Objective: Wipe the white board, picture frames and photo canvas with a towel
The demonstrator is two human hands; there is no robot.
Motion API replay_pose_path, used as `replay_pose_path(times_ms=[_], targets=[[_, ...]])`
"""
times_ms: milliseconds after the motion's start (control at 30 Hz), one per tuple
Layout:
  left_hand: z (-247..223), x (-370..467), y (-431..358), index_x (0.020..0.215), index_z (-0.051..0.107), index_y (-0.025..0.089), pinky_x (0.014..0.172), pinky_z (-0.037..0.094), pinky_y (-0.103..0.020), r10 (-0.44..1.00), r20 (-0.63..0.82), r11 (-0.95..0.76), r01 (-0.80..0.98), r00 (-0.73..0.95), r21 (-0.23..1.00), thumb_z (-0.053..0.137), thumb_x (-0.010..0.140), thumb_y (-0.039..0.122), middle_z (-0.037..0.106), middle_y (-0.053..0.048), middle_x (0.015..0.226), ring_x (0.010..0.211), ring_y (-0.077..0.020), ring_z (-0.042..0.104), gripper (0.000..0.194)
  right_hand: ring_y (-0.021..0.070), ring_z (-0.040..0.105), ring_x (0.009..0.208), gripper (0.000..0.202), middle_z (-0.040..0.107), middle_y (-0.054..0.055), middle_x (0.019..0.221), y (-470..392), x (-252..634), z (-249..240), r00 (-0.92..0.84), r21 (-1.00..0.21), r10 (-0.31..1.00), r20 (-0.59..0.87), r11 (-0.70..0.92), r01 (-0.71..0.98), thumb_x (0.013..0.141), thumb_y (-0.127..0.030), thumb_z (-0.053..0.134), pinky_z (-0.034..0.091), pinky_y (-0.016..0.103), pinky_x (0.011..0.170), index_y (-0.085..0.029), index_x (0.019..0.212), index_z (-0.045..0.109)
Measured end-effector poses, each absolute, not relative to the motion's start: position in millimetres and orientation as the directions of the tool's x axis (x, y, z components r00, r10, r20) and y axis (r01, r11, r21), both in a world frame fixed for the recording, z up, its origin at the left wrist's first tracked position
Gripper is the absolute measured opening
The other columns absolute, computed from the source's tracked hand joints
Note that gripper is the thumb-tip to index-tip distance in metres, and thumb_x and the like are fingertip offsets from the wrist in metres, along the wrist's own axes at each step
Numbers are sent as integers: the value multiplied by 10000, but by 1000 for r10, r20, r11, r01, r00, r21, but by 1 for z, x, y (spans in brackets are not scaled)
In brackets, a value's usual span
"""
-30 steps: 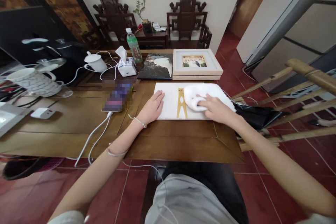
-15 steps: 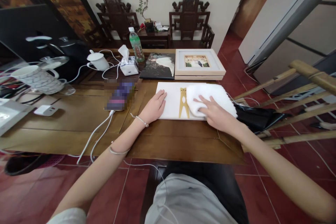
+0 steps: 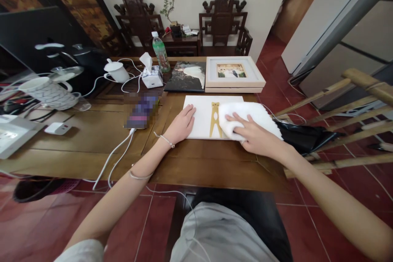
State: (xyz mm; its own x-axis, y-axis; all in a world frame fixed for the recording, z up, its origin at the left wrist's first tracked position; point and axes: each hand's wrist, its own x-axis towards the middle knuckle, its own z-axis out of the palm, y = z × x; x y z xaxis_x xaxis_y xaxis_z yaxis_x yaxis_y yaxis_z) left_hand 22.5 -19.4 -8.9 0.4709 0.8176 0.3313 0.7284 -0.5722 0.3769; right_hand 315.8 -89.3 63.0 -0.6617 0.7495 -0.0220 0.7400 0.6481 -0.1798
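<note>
A flat white board [image 3: 201, 118] with a gold, long-legged animal figure [image 3: 214, 120] on its face lies on the wooden table. My left hand [image 3: 183, 123] rests flat over the board's left edge, fingers stretched out. With my right hand [image 3: 256, 135] I hold a fluffy white cloth [image 3: 260, 114] down on the board's right side. A fold of the cloth is pinched between thumb and fingers. The cloth hides much of the board's right part and hangs past its lower right edge.
Behind the board lie a dark picture panel [image 3: 184, 77] and a pale framed photo [image 3: 235, 86]. A bottle [image 3: 161, 53], tissue box [image 3: 152, 77], lidded cup [image 3: 117, 71] and charging phone [image 3: 141, 110] stand or lie leftward. A bamboo chair [image 3: 365, 77] and black bag [image 3: 302, 135] are at right.
My right hand has slid the cloth slightly right and toward me over the board. The left hand stays on the board's left edge. The whole view has shifted a little.
</note>
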Motion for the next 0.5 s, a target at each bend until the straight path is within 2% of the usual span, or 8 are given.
replay_pose_path(times_ms=[100,233,400,500], targets=[[-9,22,-19,1373,482,4,1219,273,-484,819,325,-570,730,472,376,319,982,242,440,-242,1487,1447,-307,349,486,356,161,1492,489,267,115,1614,-50,313,63,-637,-184,769,-50,620,763,686,-3,431,224,711,1116,-169,1105,620],[-9,21,-19,1379,484,45,1219,274,-484,822,322,-567,727,470,387,322,986,263,432,-214,1503,1452,-295,343,478,344,208,1484,524,368,136,1568,-8,312,59,-617,-178,787,-16,605,776,744,-27,395,217,696,1121,-158,1217,578],[-8,21,-19,1381,480,47,1217,272,-499,826,319,-561,729,465,392,315,989,268,424,-217,1509,1452,-301,342,480,342,260,1469,499,439,186,1515,-6,312,52,-601,-126,798,42,601,789,781,-39,395,234,656,1129,-124,1235,583],[-8,22,-19,1385,475,42,1215,276,-501,825,312,-562,734,471,381,310,990,265,423,-221,1509,1453,-302,339,482,335,260,1470,467,452,178,1509,-33,312,55,-610,-126,792,34,609,783,759,-34,426,242,649,1131,-138,1172,618]])
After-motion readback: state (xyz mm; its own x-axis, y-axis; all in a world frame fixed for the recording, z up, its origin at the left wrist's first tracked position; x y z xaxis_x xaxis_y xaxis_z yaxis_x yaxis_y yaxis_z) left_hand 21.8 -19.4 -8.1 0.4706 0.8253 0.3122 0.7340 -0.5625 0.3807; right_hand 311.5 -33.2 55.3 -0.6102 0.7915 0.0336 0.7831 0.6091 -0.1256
